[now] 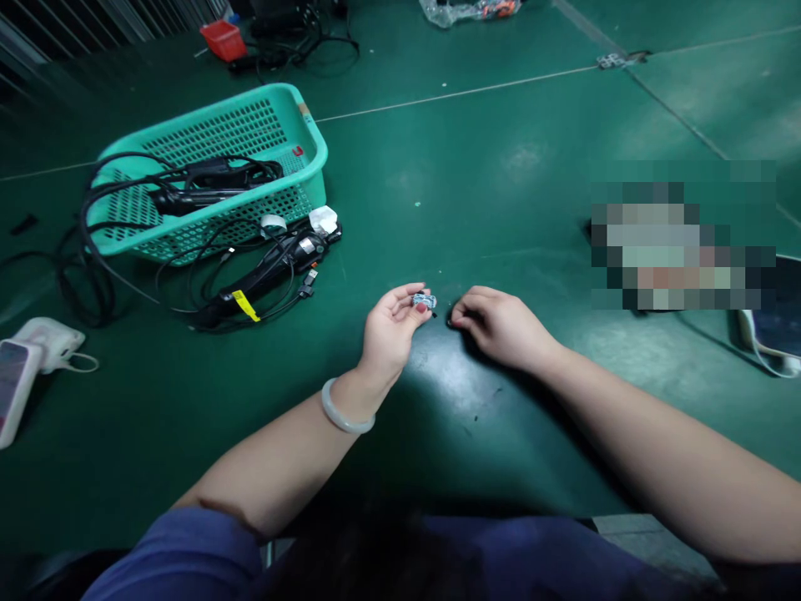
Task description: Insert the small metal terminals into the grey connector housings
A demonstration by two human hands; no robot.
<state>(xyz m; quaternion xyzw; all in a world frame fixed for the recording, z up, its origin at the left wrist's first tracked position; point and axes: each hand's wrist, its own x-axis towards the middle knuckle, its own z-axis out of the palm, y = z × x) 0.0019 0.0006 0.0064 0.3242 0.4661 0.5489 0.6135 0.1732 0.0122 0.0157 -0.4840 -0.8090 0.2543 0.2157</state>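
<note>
Between the thumb and fingers of my left hand (389, 330) is a small light-blue and white piece with dark bits at its edges (425, 300); its exact kind is too small to make out. My right hand (501, 324) rests on the green table (438, 467), just right of that piece, its fingers curled in a pinch. Whatever the right fingertips hold, if anything, is hidden. A gap separates the two hands. Up and to the left of my left hand lies a black handheld device (269, 275) with a yellow tag and a coiled cable.
A turquoise plastic basket (316, 159) holds black corded devices at the left. White gadgets (50, 342) lie at the far left. A red bin (224, 40) and black cables (300, 42) sit at the back. A dark-screened device (779, 309) is at the right, beside a blurred-out patch.
</note>
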